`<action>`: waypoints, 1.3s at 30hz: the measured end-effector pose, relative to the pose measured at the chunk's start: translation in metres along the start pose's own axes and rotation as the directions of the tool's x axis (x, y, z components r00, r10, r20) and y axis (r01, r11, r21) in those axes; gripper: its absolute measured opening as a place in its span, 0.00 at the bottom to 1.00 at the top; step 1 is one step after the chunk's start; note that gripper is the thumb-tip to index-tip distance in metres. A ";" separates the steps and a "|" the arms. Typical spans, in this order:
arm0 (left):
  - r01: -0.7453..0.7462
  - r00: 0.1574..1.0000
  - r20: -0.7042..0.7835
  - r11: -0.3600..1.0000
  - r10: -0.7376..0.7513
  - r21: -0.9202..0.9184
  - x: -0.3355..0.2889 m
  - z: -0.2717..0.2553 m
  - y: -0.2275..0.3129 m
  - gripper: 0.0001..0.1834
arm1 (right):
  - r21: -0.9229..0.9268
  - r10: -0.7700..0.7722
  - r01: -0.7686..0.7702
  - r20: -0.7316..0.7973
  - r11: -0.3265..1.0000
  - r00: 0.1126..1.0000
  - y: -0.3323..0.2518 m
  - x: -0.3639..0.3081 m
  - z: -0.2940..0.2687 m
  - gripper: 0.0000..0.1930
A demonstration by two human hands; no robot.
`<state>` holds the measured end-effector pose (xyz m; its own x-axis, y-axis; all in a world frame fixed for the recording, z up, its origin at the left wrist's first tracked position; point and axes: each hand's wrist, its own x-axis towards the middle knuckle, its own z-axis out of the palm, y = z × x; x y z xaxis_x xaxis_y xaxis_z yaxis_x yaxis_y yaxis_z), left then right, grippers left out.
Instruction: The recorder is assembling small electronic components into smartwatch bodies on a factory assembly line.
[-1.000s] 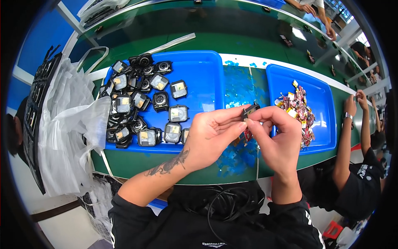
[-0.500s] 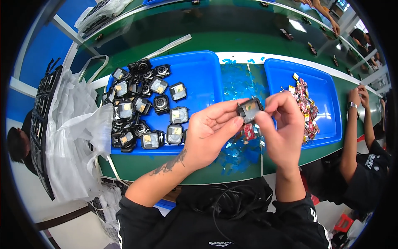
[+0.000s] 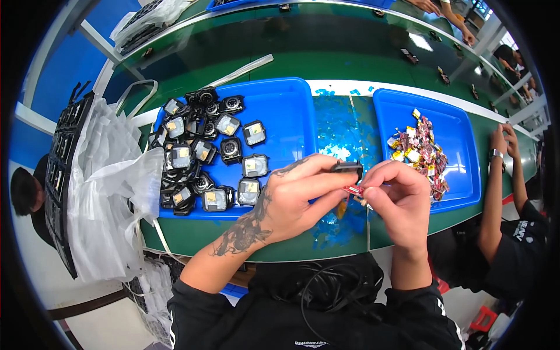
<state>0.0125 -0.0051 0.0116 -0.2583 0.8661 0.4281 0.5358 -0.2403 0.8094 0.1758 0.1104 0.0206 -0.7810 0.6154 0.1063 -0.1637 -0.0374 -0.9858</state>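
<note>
My left hand (image 3: 300, 189) is closed around a black watch case (image 3: 348, 167), now turned edge-on. Below the case, a small red circuit board (image 3: 353, 189) sits at the fingertips. My right hand (image 3: 402, 198) pinches at this board with thumb and forefinger; whether it is still attached to the case cannot be seen. Left of my hands, a blue tray (image 3: 286, 111) holds many similar watch cases (image 3: 255, 165), piled up at its left side. On the right, another blue tray (image 3: 461, 125) contains a heap of small red and yellow parts (image 3: 417, 153).
Blue film scraps (image 3: 335, 131) litter the green bench (image 3: 227, 236) between the trays. White plastic wrap (image 3: 111, 192) and a black rack (image 3: 64, 175) stand at the left. Beyond runs a green belt (image 3: 326, 46) with scattered parts. A co-worker's arms (image 3: 496, 186) are at the right.
My left hand has rolled over, tipping the watch case from face-up to edge-on. My right fingers have moved down from the case's side onto the red circuit board.
</note>
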 end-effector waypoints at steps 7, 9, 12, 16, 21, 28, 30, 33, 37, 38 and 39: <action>0.246 0.965 0.158 0.938 -0.211 -0.246 -0.001 0.001 -0.003 0.08 | -0.001 -0.025 0.025 -0.036 1.000 0.999 0.000 -0.003 0.001 0.09; 0.234 0.970 0.131 0.934 -0.205 -0.269 -0.003 0.005 -0.007 0.10 | -0.031 -0.019 0.016 -0.090 0.999 0.996 0.002 -0.003 0.004 0.10; 0.268 0.963 0.075 0.881 -0.260 -0.390 -0.004 0.013 -0.005 0.14 | -0.270 -0.117 0.090 -0.086 0.959 0.989 0.011 -0.002 0.007 0.12; 0.345 0.930 0.096 0.751 -0.355 -0.563 -0.003 0.015 -0.002 0.20 | -0.200 -0.179 0.129 -0.257 0.971 0.950 0.027 -0.005 0.015 0.12; 0.352 0.928 0.096 0.760 -0.361 -0.547 -0.009 0.019 -0.009 0.20 | -0.264 -0.286 0.210 -0.295 0.941 0.912 0.036 -0.004 0.023 0.14; 0.334 0.926 0.045 0.757 -0.375 -0.562 -0.008 0.021 -0.010 0.17 | -0.332 -0.263 0.169 -0.262 0.928 0.929 0.032 -0.002 0.018 0.17; 0.312 0.932 0.020 0.774 -0.362 -0.550 -0.008 0.021 -0.010 0.16 | -0.463 -0.357 0.227 -0.217 0.857 0.908 0.035 -0.001 0.017 0.18; 0.282 0.941 -0.004 0.792 -0.338 -0.542 -0.006 0.021 -0.006 0.14 | -0.521 -0.389 0.225 -0.228 0.823 0.893 0.036 -0.003 0.019 0.21; 0.293 0.944 0.012 0.818 -0.331 -0.495 -0.008 0.021 -0.005 0.18 | -0.494 -0.328 0.164 -0.265 0.854 0.907 0.031 -0.002 0.024 0.23; 0.307 0.943 0.035 0.828 -0.330 -0.469 -0.009 0.021 -0.007 0.18 | -0.360 -0.225 0.124 -0.255 0.925 0.940 0.032 -0.003 0.024 0.23; 0.301 0.944 0.030 0.827 -0.327 -0.475 -0.009 0.021 -0.006 0.18 | -0.220 -0.123 0.071 -0.231 0.973 0.965 0.032 -0.003 0.024 0.23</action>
<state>0.0284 -0.0017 -0.0056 -0.3955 0.9096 0.1276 -0.0163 -0.1458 0.9892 0.1582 0.0888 -0.0079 -0.5949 0.7801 0.1936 -0.0825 0.1804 -0.9801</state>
